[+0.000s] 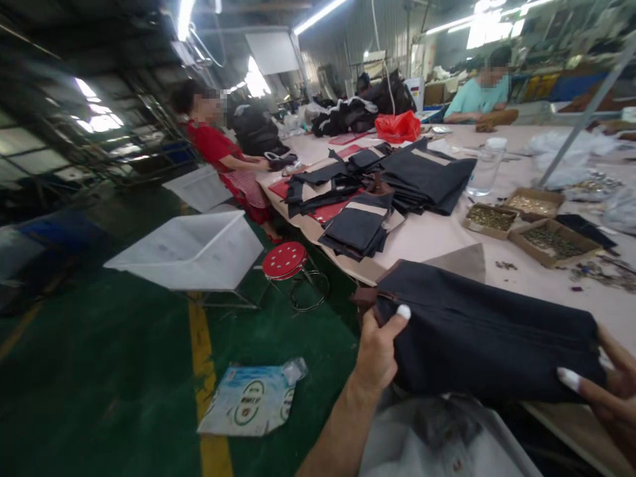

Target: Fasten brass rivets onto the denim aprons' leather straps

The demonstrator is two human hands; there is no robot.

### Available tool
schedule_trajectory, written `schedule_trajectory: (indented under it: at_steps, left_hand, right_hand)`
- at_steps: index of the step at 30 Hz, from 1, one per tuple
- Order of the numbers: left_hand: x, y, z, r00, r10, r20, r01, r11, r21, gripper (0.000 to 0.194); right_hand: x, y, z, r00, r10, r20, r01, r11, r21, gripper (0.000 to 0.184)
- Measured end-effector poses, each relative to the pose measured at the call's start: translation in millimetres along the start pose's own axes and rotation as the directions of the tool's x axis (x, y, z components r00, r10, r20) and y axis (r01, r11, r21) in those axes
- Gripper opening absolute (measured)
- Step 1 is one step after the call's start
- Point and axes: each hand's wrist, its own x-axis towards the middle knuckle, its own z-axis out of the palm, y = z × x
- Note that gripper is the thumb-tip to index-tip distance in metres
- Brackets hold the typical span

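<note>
A dark navy fabric piece (487, 338) with a brown end lies across the near edge of the table (437, 235). My left hand (380, 348) grips its left end, thumb on top. At the lower right, my right hand (603, 387) pinches the right end, with the thumb over the cloth. The fabric is stretched between both hands.
Stacks of dark fabric (392, 185) lie further along the table, with cardboard trays of small metal parts (534, 225) and a plastic jar (485, 165). A red stool (285, 260), white bins (196, 252) and a bag (251, 401) are on the green floor. Two people sit at the table.
</note>
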Motion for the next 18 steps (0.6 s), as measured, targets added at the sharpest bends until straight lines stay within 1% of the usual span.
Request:
schedule_trajectory:
  at_steps: [1,2,3,4,5,6,7,9,11,12,14,16,18]
  left_hand:
    - [5,0,4.9,0.999,0.036,0.004,-0.037,0.999,0.032,0.043]
    - [13,-2,8.2,0.998,0.063,0.012,-0.064,0.995,0.079,0.039]
    - [23,-6,9.6,0.997,0.077,-0.008,-0.076,0.989,0.124,0.037]
    - [35,-14,9.1,0.996,0.08,-0.035,-0.073,0.984,0.162,0.038]
    - [49,-24,6.8,0.996,0.059,-0.068,-0.044,0.98,0.196,0.039]
    - [63,-37,3.3,0.993,0.04,-0.114,-0.015,0.976,0.216,0.04]
    - [76,-50,-0.9,0.989,-0.012,-0.144,0.046,0.971,0.233,0.043]
    - [97,-74,-10.0,0.977,-0.078,-0.2,0.128,0.959,0.251,0.046]
    - [110,-87,-17.2,0.972,-0.119,-0.205,0.175,0.943,0.284,0.048]
    - [115,-88,-19.3,0.972,-0.125,-0.198,0.184,0.931,0.314,0.049]
    - [123,-83,-20.6,0.977,-0.119,-0.176,0.178,0.911,0.371,0.05]
    - [131,-73,-19.4,0.984,-0.079,-0.159,0.138,0.904,0.405,0.05]
    - [139,-62,-17.6,0.989,-0.01,-0.149,0.075,0.896,0.438,0.049]
  right_hand:
    - [0,-6,7,0.998,0.023,-0.06,-0.021,0.999,0.03,0.111]
    - [2,-11,14,0.998,0.052,-0.039,-0.049,0.996,0.074,0.115]
    - [7,-13,21,0.997,0.069,0.025,-0.072,0.99,0.119,0.118]
    - [13,-12,25,0.994,0.075,0.074,-0.085,0.987,0.139,0.118]
    - [21,-8,27,0.992,0.079,0.102,-0.092,0.987,0.131,0.117]
    - [30,-2,27,0.989,0.083,0.121,-0.095,0.991,0.097,0.113]
    - [38,5,23,0.986,0.102,0.134,-0.106,0.994,0.022,0.108]
    - [54,20,9,0.984,0.151,0.097,-0.128,0.969,-0.209,0.09]
    - [73,29,-12,0.987,0.158,-0.008,-0.144,0.876,-0.46,0.073]
    - [84,29,-22,0.99,0.124,-0.067,-0.14,0.815,-0.562,0.066]
    - [116,24,-39,0.988,0.003,-0.156,-0.115,0.692,-0.713,0.059]
    - [154,13,-47,0.975,-0.12,-0.186,-0.084,0.577,-0.812,0.052]
    - [195,2,-42,0.964,-0.2,-0.174,-0.053,0.498,-0.866,0.048]
